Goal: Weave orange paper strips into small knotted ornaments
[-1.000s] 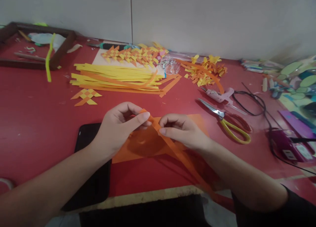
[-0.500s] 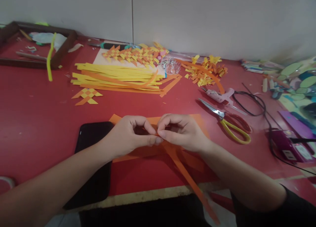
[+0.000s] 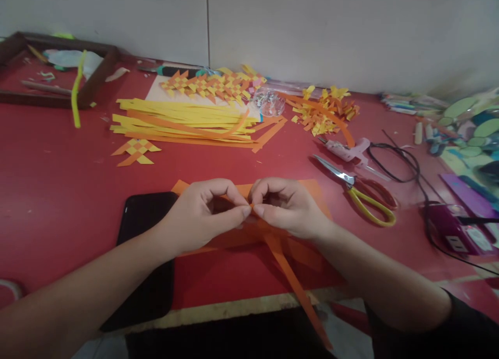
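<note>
An orange paper strip runs from my fingertips down past the table's front edge. My left hand pinches its upper end between thumb and forefinger. Right beside it, my right hand is closed on the same strip, thumb and fingers nearly touching the left ones. The pinched part is mostly hidden by the fingertips. Beneath both hands lies orange paper on the red table. A black phone rests under my left forearm.
Yellow and orange strips lie behind my hands, near a woven paper fish. More woven fish are at the back. Scissors, a pink glue gun and a purple block with sockets stand to the right. A brown frame sits far left.
My left hand has moved right and slightly down, bringing its fingertips against my right hand's at the strip's end. The strip's hanging part has swung and now hangs leftward of where it was.
</note>
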Demonstrator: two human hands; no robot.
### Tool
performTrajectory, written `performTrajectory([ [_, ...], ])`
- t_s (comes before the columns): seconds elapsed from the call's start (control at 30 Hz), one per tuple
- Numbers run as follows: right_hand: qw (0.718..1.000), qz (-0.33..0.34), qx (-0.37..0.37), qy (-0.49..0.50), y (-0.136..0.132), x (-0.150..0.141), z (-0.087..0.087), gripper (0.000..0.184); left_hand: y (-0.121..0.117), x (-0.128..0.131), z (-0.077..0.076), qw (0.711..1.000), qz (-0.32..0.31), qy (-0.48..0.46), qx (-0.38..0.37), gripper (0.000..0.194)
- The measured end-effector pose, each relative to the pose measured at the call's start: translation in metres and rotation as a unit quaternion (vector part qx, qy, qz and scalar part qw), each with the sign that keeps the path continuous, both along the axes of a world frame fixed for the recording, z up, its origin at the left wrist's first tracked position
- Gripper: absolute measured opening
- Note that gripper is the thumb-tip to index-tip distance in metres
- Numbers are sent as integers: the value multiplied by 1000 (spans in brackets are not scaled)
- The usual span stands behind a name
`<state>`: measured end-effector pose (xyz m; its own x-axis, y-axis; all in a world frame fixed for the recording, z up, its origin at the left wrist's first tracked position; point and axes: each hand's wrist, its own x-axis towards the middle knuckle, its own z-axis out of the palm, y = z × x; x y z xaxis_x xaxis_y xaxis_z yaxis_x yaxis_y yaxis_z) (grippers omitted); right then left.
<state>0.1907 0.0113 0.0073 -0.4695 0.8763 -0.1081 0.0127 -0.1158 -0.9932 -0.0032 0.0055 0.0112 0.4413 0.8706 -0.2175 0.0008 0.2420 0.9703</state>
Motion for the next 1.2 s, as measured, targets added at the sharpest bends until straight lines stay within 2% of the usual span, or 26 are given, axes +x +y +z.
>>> performTrajectory([
  [0.17, 1000, -7, 19, -13, 2, -1, 3, 9, 0, -1, 4, 999, 30, 5, 20, 13],
  [0.27, 1000, -12, 25, -15, 3, -2, 3, 7, 1, 0, 5, 995, 99, -1, 34, 15],
  [0.37, 1000, -20, 16, -16, 3, -2, 2, 6, 2, 0, 3, 985, 172, -28, 8, 16],
  [0.53, 999, -43, -10, -10, 5, -1, 1, 4, 6, -1, 1, 969, 240, -65, -7, 16],
  [0.6, 998, -59, -5, -7, 5, -1, 1, 4, 7, -1, 1, 969, 230, -85, -23, 18],
  [0.7, 997, -76, 11, -10, 4, -1, 1, 5, 7, 1, 2, 987, 118, -86, -68, 32],
  [0.77, 998, -64, 13, -13, 2, -1, 0, 6, 6, 2, 4, 993, 42, -55, -92, 31],
  [0.83, 999, -44, 7, -10, 1, -2, 0, 7, 5, 3, 6, 995, 17, -25, -96, 27],
  [1.03, 999, -32, 23, -1, 0, -3, 0, 7, 3, 2, 4, 996, 57, -14, -63, 22],
  [1.2, 999, -45, 22, -7, 2, -2, 2, 7, 7, -1, 0, 977, 190, -79, -54, 29],
])
